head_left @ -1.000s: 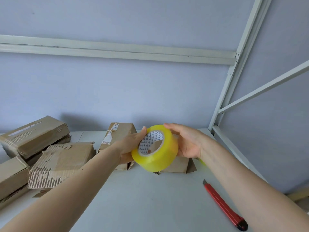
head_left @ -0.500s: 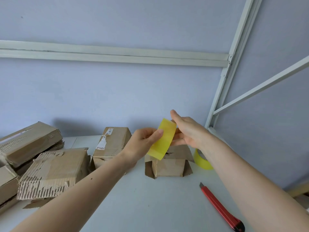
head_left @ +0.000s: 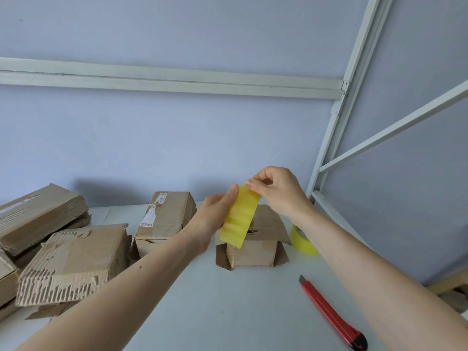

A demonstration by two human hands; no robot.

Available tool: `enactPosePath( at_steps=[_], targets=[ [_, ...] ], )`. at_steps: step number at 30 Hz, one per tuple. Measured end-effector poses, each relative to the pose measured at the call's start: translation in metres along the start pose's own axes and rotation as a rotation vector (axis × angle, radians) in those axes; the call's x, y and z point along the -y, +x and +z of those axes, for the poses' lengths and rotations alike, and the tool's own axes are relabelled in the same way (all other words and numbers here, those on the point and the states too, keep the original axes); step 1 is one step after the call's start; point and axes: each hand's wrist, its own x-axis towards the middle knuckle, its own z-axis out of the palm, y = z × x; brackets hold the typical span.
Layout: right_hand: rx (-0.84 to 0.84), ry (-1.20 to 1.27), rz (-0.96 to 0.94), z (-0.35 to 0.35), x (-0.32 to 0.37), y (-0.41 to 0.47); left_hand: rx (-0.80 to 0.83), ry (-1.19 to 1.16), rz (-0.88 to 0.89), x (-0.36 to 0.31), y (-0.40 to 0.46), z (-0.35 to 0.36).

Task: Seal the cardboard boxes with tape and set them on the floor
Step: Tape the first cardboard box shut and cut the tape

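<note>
pale blue wall (head_left: 177, 148), white metal frame (head_left: 336, 117)

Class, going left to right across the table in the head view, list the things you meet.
Torn box → labelled box → left hand → tape strip → right hand → tape roll → red knife.

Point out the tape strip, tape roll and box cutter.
tape strip (head_left: 240, 219), head view, middle of strip
tape roll (head_left: 301, 243), head view, outer yellow side
box cutter (head_left: 329, 312), head view, red handle
</note>
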Motion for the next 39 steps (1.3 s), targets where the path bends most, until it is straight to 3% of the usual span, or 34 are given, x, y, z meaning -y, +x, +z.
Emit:
enactPosePath(
  at_steps=[7, 14, 19, 29, 33, 39],
  targets=[
    [-0.084, 0.001, -0.013, -0.008, -0.003, 0.021, -0.02, -0.118, -0.22, -0.014, -0.015, 0.015],
    [0.189, -0.229, 0.07, 0.002, -0.024, 0.025, 0.059, -0.263, -0.4, 0.012, -0.036, 0.032],
    [0.068, -0.233, 0.046, 0.002, -0.031, 0.036, 0.122, -0.342, -0.58, 0.028, -0.044, 0.034],
    [0.246, -0.298, 0.069, 0.023, -0.068, 0.06, 0.057, -0.483, -0.665, 0.049, -0.042, 0.047],
    [0.098, -0.25, 0.06, 0.025, -0.071, 0.085, 0.036, -0.5, -0.68, 0.054, -0.027, 0.051],
    [0.148, -0.26, 0.051, 0.051, -0.099, 0.106, -0.002, -0.519, -0.68, 0.052, -0.017, 0.053]
  ],
)
